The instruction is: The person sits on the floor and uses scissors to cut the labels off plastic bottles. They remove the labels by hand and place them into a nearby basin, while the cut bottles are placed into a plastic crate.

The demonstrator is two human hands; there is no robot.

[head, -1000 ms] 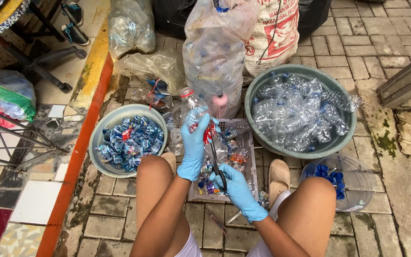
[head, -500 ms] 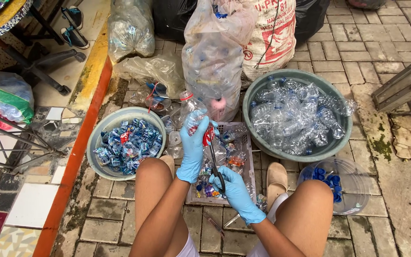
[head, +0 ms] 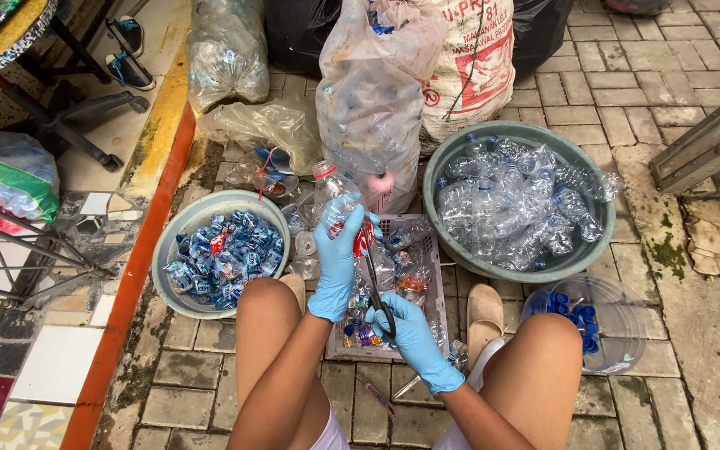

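My left hand (head: 339, 254), in a blue glove, grips a clear plastic bottle (head: 332, 190) with a red cap and a red label. My right hand (head: 410, 333), also gloved in blue, holds black scissors (head: 374, 275) whose blades reach up to the bottle's label. Both hands are above a small grey plastic crate (head: 432, 265) filled with bottles and scraps, between my bare knees.
A grey basin (head: 178, 229) of blue labels sits left. A larger grey basin (head: 453, 250) of clear stripped bottles sits right. A clear bowl (head: 618, 329) holds blue caps. Bags of bottles (head: 377, 92) stand behind. A red and yellow curb (head: 139, 250) runs along the left.
My hands and the bottle stay in nearly the same place; the scissors have shifted slightly against the label.
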